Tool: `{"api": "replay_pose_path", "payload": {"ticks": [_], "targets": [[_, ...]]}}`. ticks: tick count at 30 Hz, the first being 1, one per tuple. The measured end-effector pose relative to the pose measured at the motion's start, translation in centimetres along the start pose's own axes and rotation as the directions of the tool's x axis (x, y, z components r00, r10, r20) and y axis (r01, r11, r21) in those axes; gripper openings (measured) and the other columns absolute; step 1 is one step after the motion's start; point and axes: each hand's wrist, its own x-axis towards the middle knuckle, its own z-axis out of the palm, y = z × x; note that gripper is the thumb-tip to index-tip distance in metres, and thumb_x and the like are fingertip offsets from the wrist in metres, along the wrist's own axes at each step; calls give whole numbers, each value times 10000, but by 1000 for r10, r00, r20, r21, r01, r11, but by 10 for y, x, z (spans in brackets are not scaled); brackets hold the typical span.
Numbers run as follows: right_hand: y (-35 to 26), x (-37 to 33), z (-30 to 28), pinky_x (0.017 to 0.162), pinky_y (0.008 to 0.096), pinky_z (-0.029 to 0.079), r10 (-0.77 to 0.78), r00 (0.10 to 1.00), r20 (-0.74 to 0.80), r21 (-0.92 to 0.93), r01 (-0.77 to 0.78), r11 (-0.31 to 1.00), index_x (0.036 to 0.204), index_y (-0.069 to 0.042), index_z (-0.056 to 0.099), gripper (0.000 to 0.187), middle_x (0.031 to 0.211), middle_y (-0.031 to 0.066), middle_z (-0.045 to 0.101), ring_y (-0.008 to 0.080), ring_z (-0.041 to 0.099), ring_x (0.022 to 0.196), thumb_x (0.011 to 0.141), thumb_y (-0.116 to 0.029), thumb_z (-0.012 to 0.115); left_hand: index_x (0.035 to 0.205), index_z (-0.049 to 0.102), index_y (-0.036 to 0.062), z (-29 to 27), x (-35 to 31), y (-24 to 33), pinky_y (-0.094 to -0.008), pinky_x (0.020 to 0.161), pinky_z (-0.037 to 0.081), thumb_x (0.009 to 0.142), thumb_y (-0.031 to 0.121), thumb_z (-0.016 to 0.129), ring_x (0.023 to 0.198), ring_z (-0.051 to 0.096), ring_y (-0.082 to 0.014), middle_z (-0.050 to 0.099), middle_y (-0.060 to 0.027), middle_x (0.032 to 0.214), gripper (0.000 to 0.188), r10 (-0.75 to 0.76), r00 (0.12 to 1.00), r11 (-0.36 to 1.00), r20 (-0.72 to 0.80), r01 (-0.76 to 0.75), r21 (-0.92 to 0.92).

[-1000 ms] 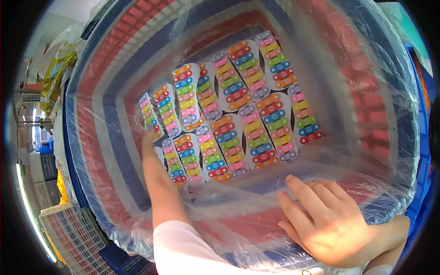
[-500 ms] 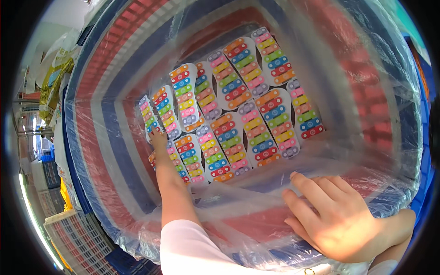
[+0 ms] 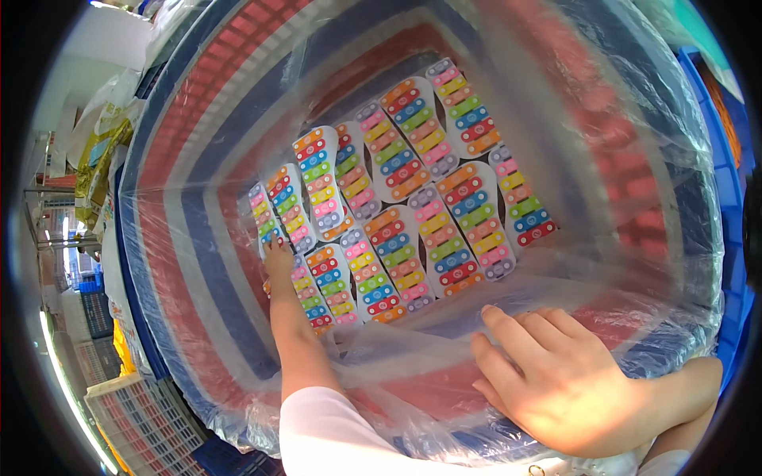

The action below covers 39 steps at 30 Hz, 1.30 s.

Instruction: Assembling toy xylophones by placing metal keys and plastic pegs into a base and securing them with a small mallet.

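Several toy xylophones with rainbow-coloured bars lie in two rows on the floor of a large crate (image 3: pixel 230 135) lined with clear plastic. My left hand (image 3: pixel 278 260) reaches down inside, its fingers stretched onto the lower end of the leftmost xylophone (image 3: pixel 262 209) in the far row. Beside that one, a xylophone (image 3: pixel 320 178) overlaps its neighbours from on top. My right hand (image 3: pixel 556 377) rests over the near rim at the right, fingers loosely apart and holding nothing. The left fingertips are small and partly hidden by the hand.
Tall crate walls, striped red, white and blue, surround the xylophones. Loose clear film (image 3: pixel 444 325) drapes over the near wall. A grey-white plastic basket (image 3: pixel 139 420) stands outside at the lower left, and a blue crate (image 3: pixel 702 119) at the right.
The view has shifted slightly, so the crate's contents sit a little lower in it. My left hand stays at the leftmost xylophone; my right hand stays over the near rim.
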Motion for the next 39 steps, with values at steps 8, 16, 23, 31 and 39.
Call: {"api": "replay_pose_path", "payload": {"ticks": [8, 16, 23, 31, 39], "targets": [[3, -2, 2, 773, 391, 481, 31, 999, 28, -10, -31, 999, 1071, 30, 589, 413, 1155, 231, 555, 300, 593, 874, 747, -195, 710, 1187, 617, 15, -43, 8, 68, -523, 953, 419, 888, 391, 549, 1139, 534, -406, 600, -229, 1138, 486, -2, 890, 945, -455, -147, -291], [5, 2, 2, 781, 393, 475, 53, 998, 24, -19, -53, 998, 1087, 31, 582, 405, 1169, 218, 549, 308, 590, 884, 773, -194, 708, 1478, 157, 15, -89, 6, 181, -544, 998, 342, 739, 407, 750, 1166, 448, -473, 449, -308, 1254, 1025, -37, 991, 794, -130, -50, -606], [-1, 1, -2, 781, 396, 474, 39, 998, 42, -49, -37, 998, 1084, 31, 589, 410, 1180, 219, 544, 308, 590, 875, 765, -196, 713, 1448, 215, -33, -81, 6, 123, -484, 1035, 338, 791, 209, 665, 1210, 417, -456, 399, -328, 1303, 832, -193, 836, 553, -514, -340, -760], [3, 2, -2, 791, 395, 473, 26, 999, 36, -12, -26, 1000, 1088, 40, 577, 417, 1184, 231, 538, 305, 589, 888, 767, -193, 707, 1400, 439, 307, -108, 36, 121, -591, 1112, 238, 790, 12, 588, 1399, 318, -274, 311, 25, 1539, 693, 719, 275, 545, -638, -792, 274], [-1, 3, -2, 791, 389, 473, -4, 1000, 18, -29, 4, 1000, 1089, 43, 576, 421, 1183, 229, 541, 306, 588, 879, 765, -194, 703, 1421, 404, 104, -51, 86, 166, -507, 1080, 312, 915, 420, 582, 1328, 376, -316, 268, -122, 1512, 622, -421, 821, 390, -386, -220, -894]]}}
